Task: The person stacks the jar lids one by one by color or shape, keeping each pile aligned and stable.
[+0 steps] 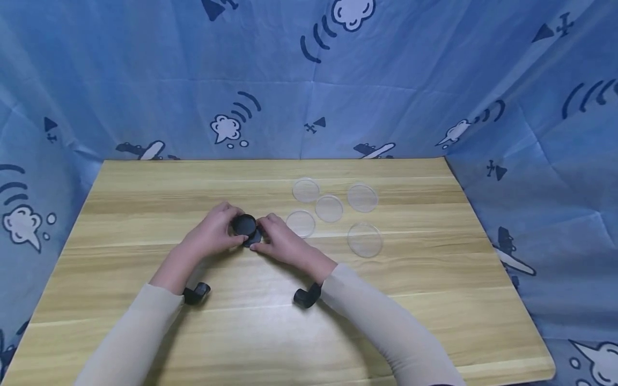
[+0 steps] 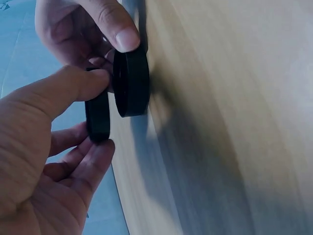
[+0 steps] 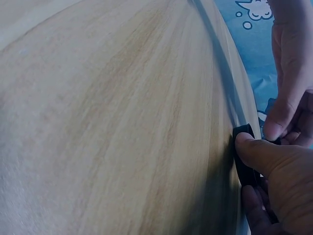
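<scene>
In the head view my left hand [image 1: 212,232] pinches a round black lid-like piece [image 1: 244,225] between thumb and fingers. A second round black piece [image 1: 254,238] lies lower and slightly right, partly hidden beneath the first; my right hand [image 1: 285,243] holds it by its edges. The left wrist view has the left hand's piece [image 2: 98,115] beside the other, a hollow black ring-shaped piece [image 2: 133,83] with a raised rim, with a narrow gap at their lower ends. In the right wrist view, the right thumb and fingers grip their black piece [image 3: 246,159] near the table surface.
Several clear round discs lie on the wooden table [image 1: 270,332] right of the hands, among them one at the back [image 1: 306,190] and a larger one nearer [image 1: 364,240]. Blue patterned cloth [image 1: 270,64] hangs behind and beside the table. Each wrist wears a black device.
</scene>
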A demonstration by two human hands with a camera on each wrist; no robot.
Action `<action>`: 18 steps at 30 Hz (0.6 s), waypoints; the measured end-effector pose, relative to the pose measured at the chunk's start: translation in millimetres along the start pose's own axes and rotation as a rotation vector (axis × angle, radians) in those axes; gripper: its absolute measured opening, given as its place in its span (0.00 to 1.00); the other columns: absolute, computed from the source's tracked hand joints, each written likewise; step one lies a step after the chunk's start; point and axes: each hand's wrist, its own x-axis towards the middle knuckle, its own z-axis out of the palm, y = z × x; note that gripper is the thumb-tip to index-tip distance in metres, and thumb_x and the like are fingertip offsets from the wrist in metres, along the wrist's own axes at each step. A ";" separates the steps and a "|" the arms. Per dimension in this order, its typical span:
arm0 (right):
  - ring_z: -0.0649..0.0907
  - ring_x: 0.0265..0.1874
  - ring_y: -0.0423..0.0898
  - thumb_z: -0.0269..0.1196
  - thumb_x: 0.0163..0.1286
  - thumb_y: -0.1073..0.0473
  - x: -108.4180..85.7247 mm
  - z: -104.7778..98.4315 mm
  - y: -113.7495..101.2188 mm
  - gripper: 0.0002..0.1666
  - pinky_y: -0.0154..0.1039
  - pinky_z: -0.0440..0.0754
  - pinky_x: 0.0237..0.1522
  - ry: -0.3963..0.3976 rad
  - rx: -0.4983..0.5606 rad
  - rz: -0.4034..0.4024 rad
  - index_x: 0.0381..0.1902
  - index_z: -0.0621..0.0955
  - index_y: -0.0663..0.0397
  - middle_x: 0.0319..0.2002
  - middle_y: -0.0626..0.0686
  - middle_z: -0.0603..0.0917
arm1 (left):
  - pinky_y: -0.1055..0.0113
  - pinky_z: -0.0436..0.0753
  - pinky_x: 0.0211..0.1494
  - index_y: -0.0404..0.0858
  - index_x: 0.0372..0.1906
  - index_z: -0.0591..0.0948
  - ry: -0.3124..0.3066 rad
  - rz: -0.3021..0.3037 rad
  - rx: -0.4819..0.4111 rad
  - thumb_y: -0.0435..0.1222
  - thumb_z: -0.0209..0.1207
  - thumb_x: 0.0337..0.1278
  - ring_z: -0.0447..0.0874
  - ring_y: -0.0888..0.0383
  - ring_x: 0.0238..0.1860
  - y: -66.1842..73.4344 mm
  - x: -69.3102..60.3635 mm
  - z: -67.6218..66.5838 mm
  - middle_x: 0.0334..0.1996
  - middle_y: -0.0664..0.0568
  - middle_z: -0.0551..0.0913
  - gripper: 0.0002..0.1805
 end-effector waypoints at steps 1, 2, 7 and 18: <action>0.79 0.52 0.49 0.71 0.71 0.51 0.0 0.1 0.2 0.31 0.44 0.81 0.60 0.000 0.002 0.001 0.65 0.77 0.63 0.55 0.60 0.80 | 0.44 0.83 0.62 0.25 0.61 0.79 -0.006 0.009 -0.002 0.35 0.73 0.55 0.81 0.41 0.53 -0.2 -1.1 1.0 0.52 0.34 0.79 0.30; 0.79 0.53 0.49 0.71 0.71 0.51 -0.2 0.3 0.4 0.31 0.44 0.81 0.61 0.000 0.004 0.001 0.65 0.77 0.63 0.56 0.60 0.80 | 0.44 0.83 0.62 0.25 0.61 0.79 -0.013 0.021 -0.004 0.34 0.74 0.55 0.81 0.41 0.53 -0.4 -2.0 2.2 0.52 0.34 0.80 0.30; 0.79 0.53 0.49 0.71 0.71 0.52 -1.4 0.8 0.5 0.30 0.44 0.81 0.63 0.003 0.006 0.002 0.63 0.78 0.62 0.56 0.60 0.80 | 0.46 0.84 0.60 0.25 0.59 0.80 -0.040 0.072 0.000 0.34 0.75 0.55 0.81 0.44 0.50 -1.3 -5.0 7.6 0.50 0.36 0.80 0.29; 0.79 0.54 0.49 0.71 0.71 0.51 -2.5 -0.4 -1.6 0.30 0.45 0.81 0.62 0.018 -0.001 -0.011 0.63 0.78 0.63 0.56 0.60 0.80 | 0.48 0.85 0.60 0.28 0.60 0.81 -0.058 0.059 0.029 0.36 0.75 0.57 0.83 0.46 0.51 2.5 -5.0 8.9 0.51 0.38 0.82 0.29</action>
